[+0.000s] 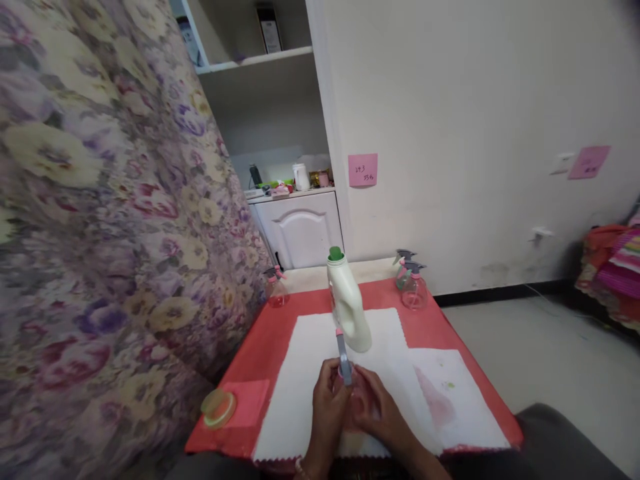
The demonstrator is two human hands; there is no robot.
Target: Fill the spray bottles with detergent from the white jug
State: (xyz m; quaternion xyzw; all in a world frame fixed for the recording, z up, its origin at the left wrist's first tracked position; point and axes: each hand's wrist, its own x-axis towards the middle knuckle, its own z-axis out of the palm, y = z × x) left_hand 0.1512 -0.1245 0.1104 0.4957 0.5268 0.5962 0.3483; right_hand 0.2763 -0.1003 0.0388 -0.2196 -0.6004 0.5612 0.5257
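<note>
A clear pinkish spray bottle (357, 405) with a grey trigger head (344, 360) is between my hands, near the front of the white cloth (285, 393). My left hand (329, 403) closes around its neck and head from the left. On the other side, my right hand (383, 407) curls its fingers and thumb about the body and collar. Just beyond them stands a large pale green jug (350, 303) with a darker green cap (335, 253) on top. My fingers hide part of the spray bottle.
Two spray bottles (414, 293) are at the table's back right, another spray bottle (277, 290) at back left. A roll of tape (219, 408) lies at front left on the red tablecloth (260, 333). A stained white sheet (460, 393) lies right. A floral curtain (125, 233) hangs left.
</note>
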